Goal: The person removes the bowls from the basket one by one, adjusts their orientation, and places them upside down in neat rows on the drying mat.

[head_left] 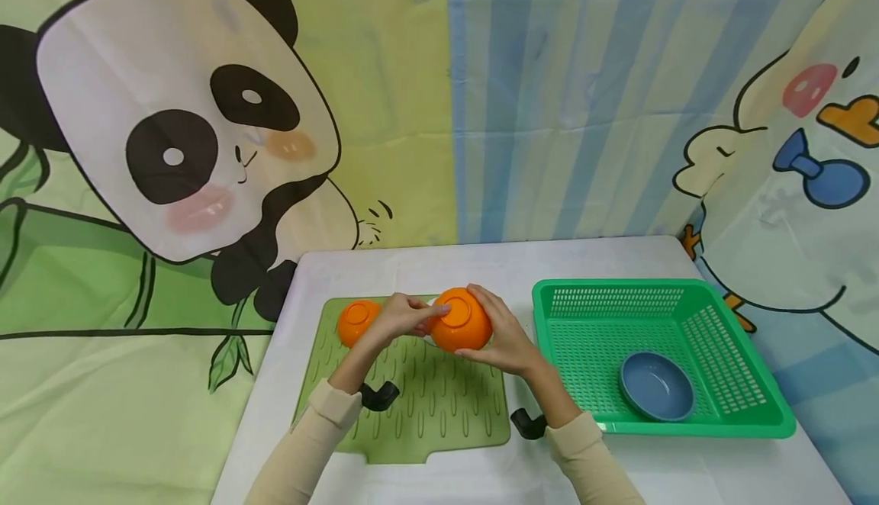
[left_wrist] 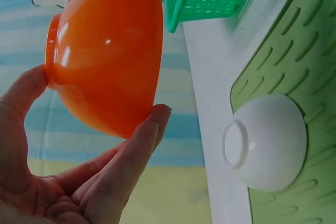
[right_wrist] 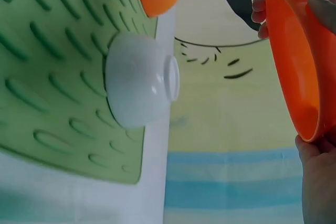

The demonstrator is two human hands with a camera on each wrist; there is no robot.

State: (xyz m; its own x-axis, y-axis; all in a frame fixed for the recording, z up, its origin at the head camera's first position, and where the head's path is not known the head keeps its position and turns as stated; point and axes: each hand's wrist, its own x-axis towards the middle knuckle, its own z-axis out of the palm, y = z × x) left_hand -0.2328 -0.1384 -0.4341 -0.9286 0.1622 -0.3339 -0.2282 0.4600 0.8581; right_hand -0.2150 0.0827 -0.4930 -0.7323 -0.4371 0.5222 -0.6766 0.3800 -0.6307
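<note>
An orange bowl point(head_left: 463, 326) is held bottom-up over the mat between both hands. My left hand point(head_left: 401, 316) grips its left side, and the left wrist view shows the thumb at the foot ring and fingers at the rim. My right hand point(head_left: 507, 341) spans the right side, thumb and fingers at opposite edges. Below, a white bowl point(left_wrist: 270, 142) sits upside down on the green mat point(head_left: 426, 406), mostly hidden in the head view. A second orange bowl point(head_left: 357, 320) lies upside down on the mat, left of the left hand.
A green plastic basket point(head_left: 618, 285) stands on the right of the white-covered table point(head_left: 481, 257). Inside it, near the front, a blue bowl point(head_left: 657, 387) rests with its opening up. Printed curtains point(head_left: 549, 108) hang behind the table.
</note>
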